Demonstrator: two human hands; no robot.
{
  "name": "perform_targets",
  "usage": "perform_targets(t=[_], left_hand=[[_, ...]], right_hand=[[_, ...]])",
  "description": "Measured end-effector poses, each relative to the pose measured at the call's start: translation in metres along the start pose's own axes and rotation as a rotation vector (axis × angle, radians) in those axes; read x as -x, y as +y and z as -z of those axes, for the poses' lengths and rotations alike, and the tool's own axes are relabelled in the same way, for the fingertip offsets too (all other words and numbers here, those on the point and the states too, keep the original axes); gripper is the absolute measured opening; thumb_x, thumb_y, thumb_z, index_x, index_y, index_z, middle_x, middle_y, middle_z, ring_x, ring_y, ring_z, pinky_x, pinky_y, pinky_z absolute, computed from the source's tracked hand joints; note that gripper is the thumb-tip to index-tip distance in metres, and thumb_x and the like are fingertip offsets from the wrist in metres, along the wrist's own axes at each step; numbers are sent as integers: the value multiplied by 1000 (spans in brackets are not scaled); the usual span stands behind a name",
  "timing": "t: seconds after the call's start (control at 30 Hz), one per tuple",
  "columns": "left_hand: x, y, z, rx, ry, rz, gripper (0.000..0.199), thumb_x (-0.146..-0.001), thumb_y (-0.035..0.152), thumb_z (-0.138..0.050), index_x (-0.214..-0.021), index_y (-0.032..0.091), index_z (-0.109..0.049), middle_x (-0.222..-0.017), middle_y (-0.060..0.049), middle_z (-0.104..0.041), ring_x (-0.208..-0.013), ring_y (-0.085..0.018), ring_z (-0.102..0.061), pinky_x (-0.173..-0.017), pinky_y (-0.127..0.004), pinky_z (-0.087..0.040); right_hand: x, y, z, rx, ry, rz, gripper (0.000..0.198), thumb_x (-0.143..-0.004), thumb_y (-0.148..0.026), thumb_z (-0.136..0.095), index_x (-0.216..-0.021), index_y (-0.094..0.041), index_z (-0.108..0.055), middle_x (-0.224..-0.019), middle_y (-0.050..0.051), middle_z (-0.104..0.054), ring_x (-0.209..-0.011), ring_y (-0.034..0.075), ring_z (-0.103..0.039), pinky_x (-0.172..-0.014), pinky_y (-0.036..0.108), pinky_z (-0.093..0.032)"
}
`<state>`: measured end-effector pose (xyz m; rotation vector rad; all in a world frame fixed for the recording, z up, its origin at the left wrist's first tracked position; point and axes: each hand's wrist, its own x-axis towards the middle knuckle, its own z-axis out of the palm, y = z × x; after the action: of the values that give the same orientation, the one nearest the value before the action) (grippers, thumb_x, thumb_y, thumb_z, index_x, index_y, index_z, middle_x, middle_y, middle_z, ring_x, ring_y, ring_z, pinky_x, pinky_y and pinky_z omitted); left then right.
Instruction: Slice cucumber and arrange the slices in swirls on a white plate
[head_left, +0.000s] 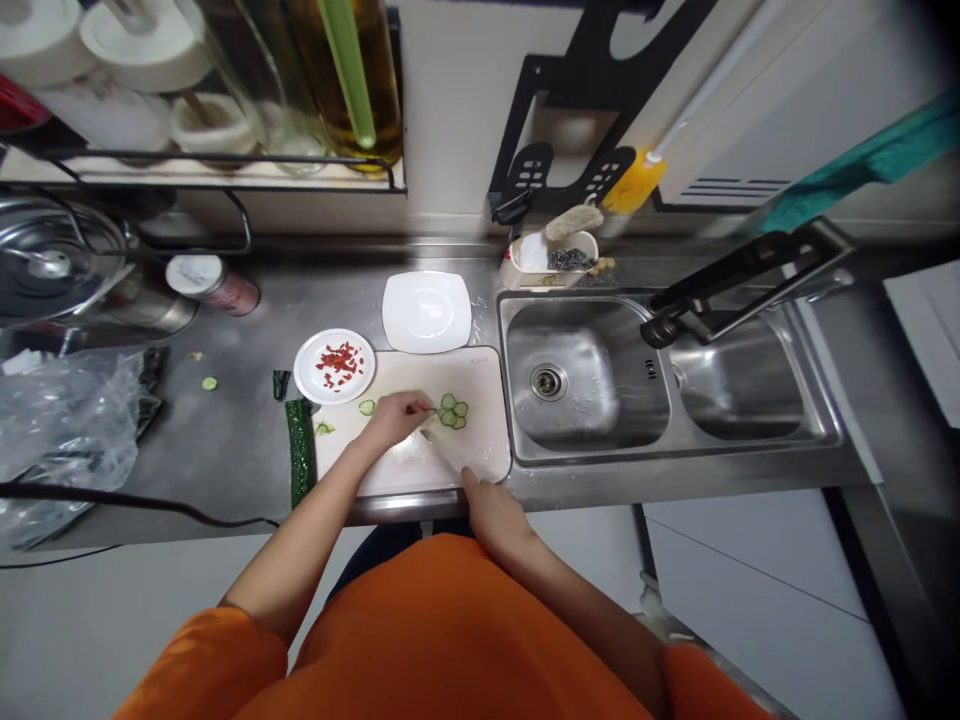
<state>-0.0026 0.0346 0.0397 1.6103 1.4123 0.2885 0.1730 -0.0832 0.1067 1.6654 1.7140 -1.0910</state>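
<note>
A pale cutting board (pixel 397 475) lies on the steel counter in front of me. My left hand (pixel 397 415) is over its middle, fingertips pinched on a thin green cucumber slice (pixel 432 411) seen edge-on. Just right of those fingertips, several cucumber slices (pixel 453 411) lie overlapping. My right hand (pixel 495 505), at the board's front edge, grips a knife (pixel 448 452) whose blurred blade points toward the left hand; the handle is mostly hidden. Another slice (pixel 367 407) and a green scrap (pixel 324 429) lie on the board's left part.
A dark green cucumber piece (pixel 301 455) lies along the board's left edge, below a cut end (pixel 280 384). Behind are a plate of red bits (pixel 307 375) and a white square plate (pixel 427 310). A double sink (pixel 592 370) is right; plastic bags (pixel 67 430) are left.
</note>
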Motion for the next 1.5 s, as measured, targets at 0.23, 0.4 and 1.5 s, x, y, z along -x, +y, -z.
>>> perform_targets(t=[0.23, 0.4, 1.5], left_hand=[[9, -34, 23, 132, 26, 84, 32, -76, 42, -56, -93, 18, -68, -78, -1, -68, -65, -12, -57, -61, -23, -45], [9, -44, 25, 76, -16, -36, 32, -79, 31, -50, -102, 18, -68, -104, -6, -68, -89, -17, -62, -81, -29, -48], [32, -50, -23, -204, 407, -59, 19, -75, 20, -62, -94, 18, -63, -84, -5, -61, -80, -19, -56, -77, -30, -46]], right_hand=[[-3, 4, 4, 0, -18, 22, 46, -80, 0, -31, -121, -19, -42, -92, 12, -65, -88, 23, -63, -66, 27, -40], [-3, 5, 5, -29, 0, 24, 48, -79, 0, -32, -122, -18, -43, -90, 11, -65, -88, 22, -62, -66, 26, -38], [-19, -33, 6, 30, 123, 42, 42, -85, -1, -29, -122, -14, -41, -91, 13, -66, -88, 23, -65, -66, 28, -44]])
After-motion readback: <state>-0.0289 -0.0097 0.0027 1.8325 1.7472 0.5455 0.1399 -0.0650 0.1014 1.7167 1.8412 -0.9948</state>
